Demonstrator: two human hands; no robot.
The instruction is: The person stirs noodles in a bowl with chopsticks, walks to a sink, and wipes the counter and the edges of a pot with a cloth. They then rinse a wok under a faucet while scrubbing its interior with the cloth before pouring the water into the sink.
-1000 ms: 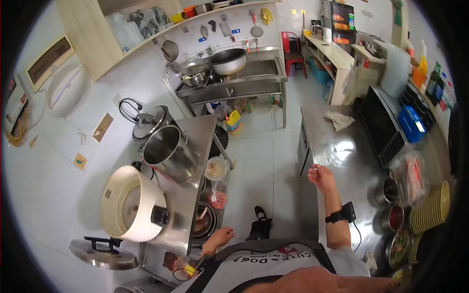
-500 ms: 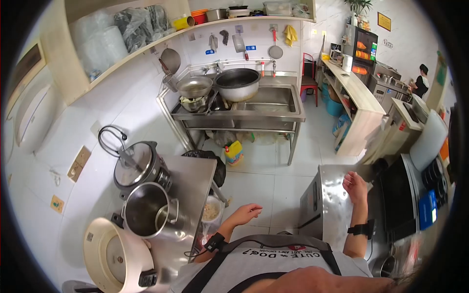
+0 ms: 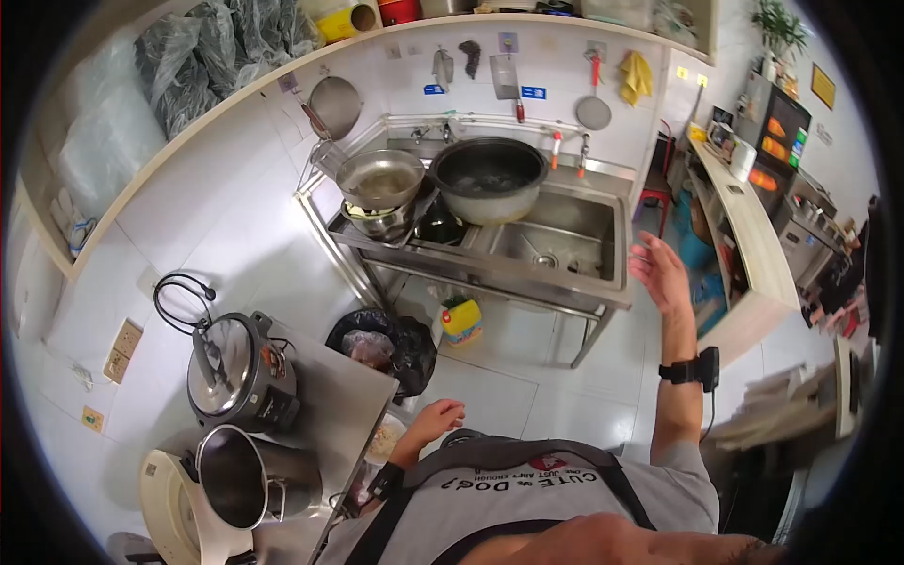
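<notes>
My right hand (image 3: 659, 271) is raised in front of me with its fingers apart and nothing in it, near the right edge of the steel sink (image 3: 603, 268). My left hand (image 3: 436, 421) hangs low at my side, empty, its fingers loosely bent, beside the steel table. In the sink unit, a large dark-lined pot (image 3: 490, 212) sits left of the basin. Left of that, a steel bowl (image 3: 380, 179) rests above another metal bowl (image 3: 379, 224) with pale contents. Neither hand touches any of these.
A steel table (image 3: 350, 381) at left bears a pressure cooker (image 3: 243, 372), a tall steel pot (image 3: 231, 478) and a cream-coloured cooker body (image 3: 168, 513). A black-bagged bin (image 3: 414, 353) and yellow jug (image 3: 461, 322) stand on the floor. A wooden counter (image 3: 753, 254) is at right.
My view has moved closer to the sink and turned. My right hand has gone from above the steel-topped cabinet to near the sink's right edge. My left hand's fingers look more bent.
</notes>
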